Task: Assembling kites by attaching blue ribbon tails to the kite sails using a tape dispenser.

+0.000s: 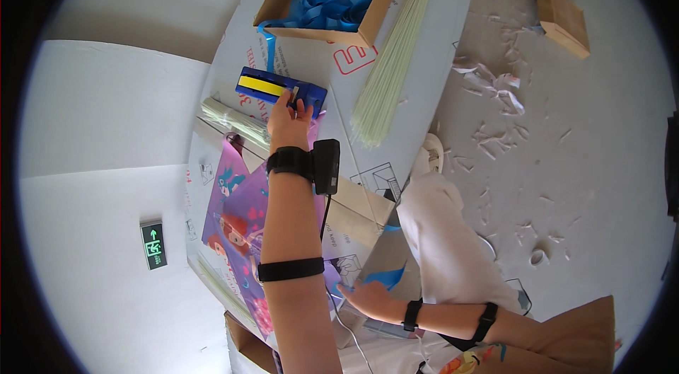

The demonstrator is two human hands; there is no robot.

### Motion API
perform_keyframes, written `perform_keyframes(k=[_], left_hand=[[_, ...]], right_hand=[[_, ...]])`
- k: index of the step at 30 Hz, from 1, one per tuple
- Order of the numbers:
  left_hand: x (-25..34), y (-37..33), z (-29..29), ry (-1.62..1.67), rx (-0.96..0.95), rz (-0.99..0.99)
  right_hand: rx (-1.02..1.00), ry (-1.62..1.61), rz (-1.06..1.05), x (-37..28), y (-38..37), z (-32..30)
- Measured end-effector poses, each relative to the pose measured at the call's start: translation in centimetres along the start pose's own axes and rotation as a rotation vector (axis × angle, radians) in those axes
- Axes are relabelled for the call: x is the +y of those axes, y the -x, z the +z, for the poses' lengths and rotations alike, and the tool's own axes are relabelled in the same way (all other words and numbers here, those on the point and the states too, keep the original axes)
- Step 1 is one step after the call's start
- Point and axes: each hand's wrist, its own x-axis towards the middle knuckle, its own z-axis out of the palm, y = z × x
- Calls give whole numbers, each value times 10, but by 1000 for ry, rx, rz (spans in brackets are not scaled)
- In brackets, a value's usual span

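My left hand (290, 123) reaches up the table with its fingers curled over the front end of a blue tape dispenser (305, 94), which has a yellow strip along its top. The thumb and fingertips touch it by the cutting end. Below, my right hand (371, 300) is closed around a blue ribbon (385, 278), parts of which show on either side of the fingers. Just left of this hand lies a purple sheet printed with cartoon figures (240, 193), partly hidden under my left forearm.
An open cardboard box (373, 33) of tangled blue ribbon stands at the far end. A bundle of pale thin rods (389, 66) lies right of it, and a shorter bundle (233, 119) by the dispenser. Scraps and a small cardboard box (562, 20) lie on the floor.
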Motion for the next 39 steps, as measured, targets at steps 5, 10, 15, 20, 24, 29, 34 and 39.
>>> perform_keyframes(k=[5,10,15,20,24,29,34,39], left_hand=[[4,10,-7,-55,-81,9],[2,12,-9,-23,-141,74],[-16,4,-16,152,-48,-23],[-28,19,-11,132,-138,-45],[-41,11,-18,145,-132,55],[-54,12,2,147,41,134],[-58,2,-19,-88,5,122],[-71,84,-29,-292,-391,375]], right_hand=[[-17,12,7,-3,2,0],[68,42,-19,-2,3,5],[-2,21,24,-4,2,2],[22,23,36,-2,1,0],[21,57,-21,0,2,5],[135,2,-8,4,2,18],[106,46,-43,-1,7,18],[67,127,-18,-5,7,9]])
